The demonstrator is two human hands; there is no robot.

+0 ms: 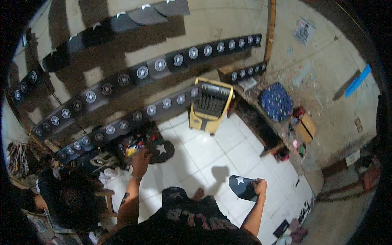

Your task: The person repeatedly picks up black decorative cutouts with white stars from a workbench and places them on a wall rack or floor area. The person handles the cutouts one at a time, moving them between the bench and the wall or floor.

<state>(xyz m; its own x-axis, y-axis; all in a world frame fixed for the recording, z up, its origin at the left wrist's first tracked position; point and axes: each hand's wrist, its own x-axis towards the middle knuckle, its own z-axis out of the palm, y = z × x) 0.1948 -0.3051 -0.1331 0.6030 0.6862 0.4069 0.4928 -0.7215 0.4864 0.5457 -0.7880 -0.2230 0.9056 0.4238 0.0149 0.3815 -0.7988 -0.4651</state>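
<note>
My left hand (142, 159) is raised at the lower middle left, its fingers closed at the near edge of a dark curved piece with a white star (165, 153). My right hand (259, 188), at the lower right, grips a similar dark visor-shaped piece with a white star (241, 188) by its right end, out over the tiled floor (212, 159). More dark pieces with white stars (139, 17) hang high on the wall, and long strips (193, 52) carry rows of pieces with round white emblems.
A yellow wheeled cooler (210, 122) stands ahead. On the right are a wooden bench (249, 112), a blue patterned bundle (275, 102) and a cardboard box (306, 128). A dark-haired person (67, 200) is low at my left beside cluttered items (106, 161).
</note>
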